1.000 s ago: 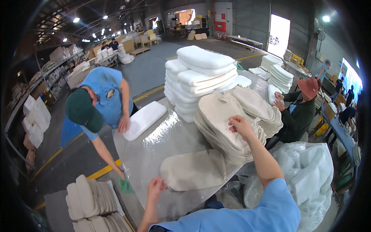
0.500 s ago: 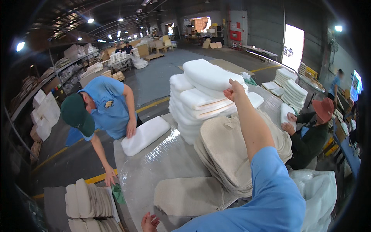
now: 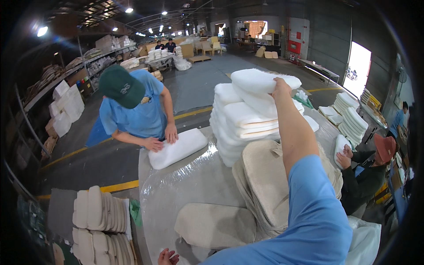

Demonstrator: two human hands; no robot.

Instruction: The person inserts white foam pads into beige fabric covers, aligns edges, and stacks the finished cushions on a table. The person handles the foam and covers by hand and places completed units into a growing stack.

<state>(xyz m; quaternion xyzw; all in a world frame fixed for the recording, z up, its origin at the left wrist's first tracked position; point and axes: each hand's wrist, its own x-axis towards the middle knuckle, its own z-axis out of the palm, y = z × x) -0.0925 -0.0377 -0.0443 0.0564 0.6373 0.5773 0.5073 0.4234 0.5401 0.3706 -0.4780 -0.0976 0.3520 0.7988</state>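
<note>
A tall pile of white foam cushions stands on the table ahead of me. My right hand reaches out to the top cushion and grips its near edge, fingers closed over it. That cushion sits askew on the pile. Low at the picture's bottom edge is my left hand, holding nothing, its fingers loosely curled and apart. Between the two hands lie beige fabric covers in a stack, partly hidden by my right arm. A single beige cover lies flat nearer to me.
Across the left corner, a co-worker in a green cap presses both hands on a white cushion. Finished beige cushions are stacked at lower left. Another person in a red hat handles a white pad at right. Clear plastic bulges at lower right.
My right hand has closed on the top cushion, which has shifted on the pile. The capped co-worker's hand has moved from the beige cushions onto the white one. The view has turned left.
</note>
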